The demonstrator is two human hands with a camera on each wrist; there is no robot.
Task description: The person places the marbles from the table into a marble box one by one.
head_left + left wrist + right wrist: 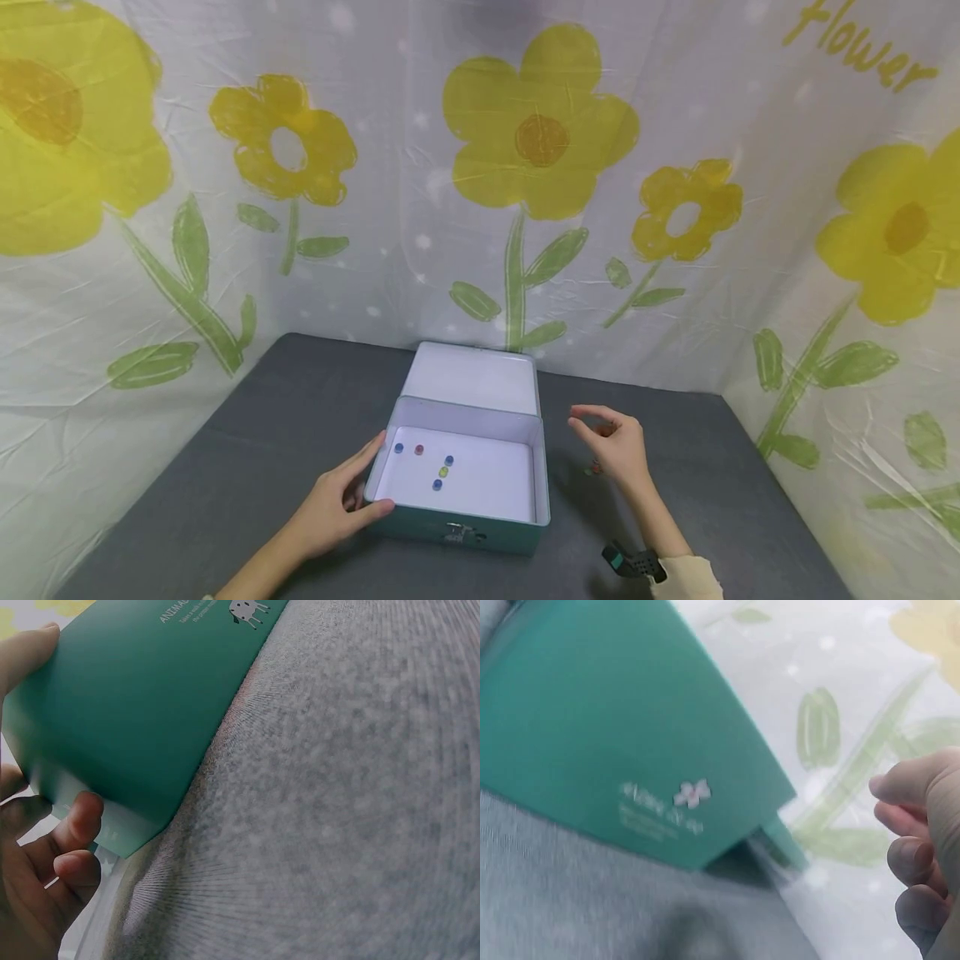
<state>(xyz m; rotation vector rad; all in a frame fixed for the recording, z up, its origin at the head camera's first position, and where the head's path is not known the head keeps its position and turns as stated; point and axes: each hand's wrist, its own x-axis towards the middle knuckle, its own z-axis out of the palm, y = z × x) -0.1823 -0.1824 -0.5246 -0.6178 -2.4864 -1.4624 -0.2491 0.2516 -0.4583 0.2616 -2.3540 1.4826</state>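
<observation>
A green metal tin box [457,517] stands with its lid [472,377] tipped back and its white inside showing. Several small beads, among them a red bead [419,450] and a yellow bead [444,472], lie spread over the left half of its floor. My left hand [333,504] grips the front left corner, thumb over the front rim and fingers along the side [97,735]. Right of the box, my right hand [617,446] is raised above the table, thumb and index fingertips close together. I cannot tell whether a bead sits between those fingertips.
A few small coloured pieces [595,468] lie on the dark grey table [322,400] below the right hand, partly hidden by it. Behind and on both sides hangs a white cloth [397,208] with yellow flowers. A black band [633,562] circles the right wrist.
</observation>
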